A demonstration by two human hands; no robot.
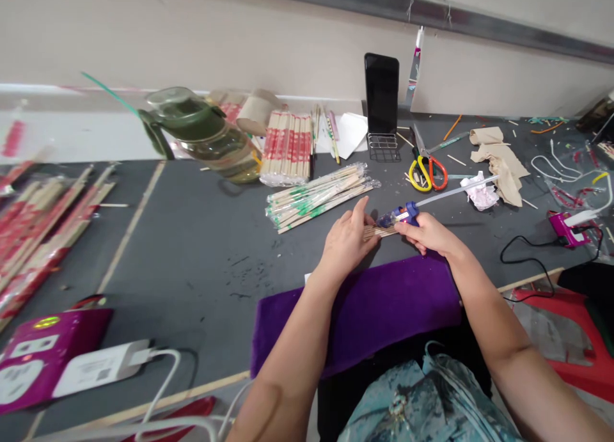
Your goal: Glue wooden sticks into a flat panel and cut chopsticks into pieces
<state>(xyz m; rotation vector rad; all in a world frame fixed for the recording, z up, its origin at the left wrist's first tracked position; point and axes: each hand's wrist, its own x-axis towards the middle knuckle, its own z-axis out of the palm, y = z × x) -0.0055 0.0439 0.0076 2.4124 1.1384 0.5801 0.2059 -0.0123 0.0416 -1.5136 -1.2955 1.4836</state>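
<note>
My right hand (425, 231) is closed around a blue glue gun (403, 213), from whose back a long pale glue stick (458, 191) sticks out to the right. The gun's nozzle points left, just above a small row of thin wooden sticks (381, 231). My left hand (347, 237) holds the left end of these sticks, thumb side up, its fingertips partly hidden. Both hands are close together above the back edge of a purple cloth (393, 301). Bagged chopsticks with green marks (316, 196) lie just behind my left hand.
Behind stand a phone (382, 93) on a wire rack, a jug (206, 135) and red-marked chopstick packs (286, 148). Scissors (426, 170) and crumpled paper (481, 192) lie right. Purple power sockets (568, 229) with cables sit far right and near left. More chopstick packs (52, 231) lie left.
</note>
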